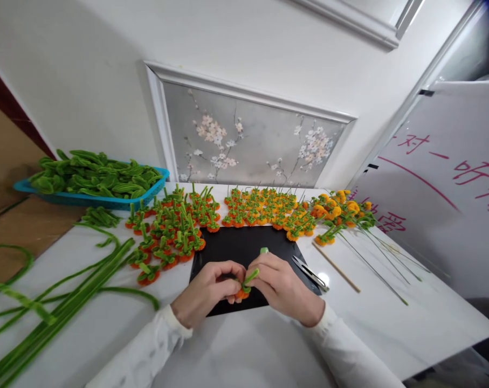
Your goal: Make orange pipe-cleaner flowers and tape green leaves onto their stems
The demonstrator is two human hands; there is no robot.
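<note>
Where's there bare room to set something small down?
The black mat beyond the left hand and right hand, and the white table nearer than the wooden stick and long stems. Crowded: orange flowers left of the mat, yellow flowers behind.

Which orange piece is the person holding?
The orange piece over the black mat, between the left hand and right hand; neither hand touches the other pieces.

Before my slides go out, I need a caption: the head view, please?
Left hand and right hand hold an orange-and-green piece over a black mat.
</note>
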